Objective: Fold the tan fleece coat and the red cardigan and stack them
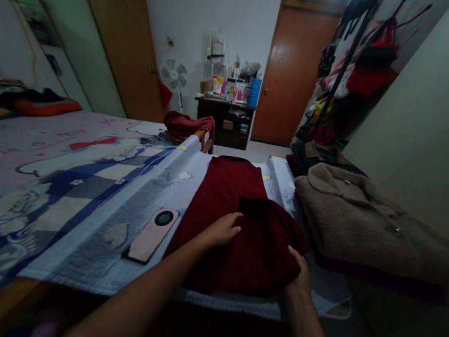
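A dark red garment (222, 200) lies lengthwise on a light blue cloth, with its right side folded over in a rounded flap. My left hand (225, 230) rests on the middle of the garment beside the flap's edge, fingers loosely stretched out. At the garment's near right corner, my right hand (299, 272) grips the edge, the thumb on top and the other fingers mostly hidden beneath. A pink phone (152, 235) with a round black camera ring lies face down to the left of the garment.
The light blue cloth (102, 262) covers the surface under the garment. On the right is a pile with a brown coat (346, 216) on top. A bed with a patterned blanket (59, 175) extends left. Bunched red clothing (187, 126) sits at the far end.
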`<action>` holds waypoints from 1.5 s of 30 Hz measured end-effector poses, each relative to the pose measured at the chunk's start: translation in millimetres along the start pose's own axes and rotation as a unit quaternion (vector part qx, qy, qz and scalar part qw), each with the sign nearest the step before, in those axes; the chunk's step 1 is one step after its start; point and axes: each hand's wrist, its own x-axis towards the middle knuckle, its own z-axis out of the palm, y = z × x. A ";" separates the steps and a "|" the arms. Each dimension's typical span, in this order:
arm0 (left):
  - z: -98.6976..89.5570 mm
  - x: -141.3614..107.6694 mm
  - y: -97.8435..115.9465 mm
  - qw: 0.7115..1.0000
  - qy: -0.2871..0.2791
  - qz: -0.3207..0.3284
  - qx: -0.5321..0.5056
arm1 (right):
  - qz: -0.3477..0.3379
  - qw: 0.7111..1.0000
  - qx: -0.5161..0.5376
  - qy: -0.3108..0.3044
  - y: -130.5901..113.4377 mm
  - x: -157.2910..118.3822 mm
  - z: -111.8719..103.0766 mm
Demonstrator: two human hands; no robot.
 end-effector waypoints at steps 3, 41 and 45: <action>10.7 47.5 17.9 0.964 0.014 -0.162 -0.209 | 0.031 0.999 -0.014 0.013 -0.8 -5.0 2.9; -54.8 7.0 -38.0 0.988 0.075 -0.093 -0.094 | -0.327 0.666 -0.633 -0.221 14.4 -34.2 18.7; -44.2 -17.8 -30.3 0.989 0.027 -0.100 -0.110 | -0.323 0.647 -0.653 -0.225 18.6 -30.7 3.8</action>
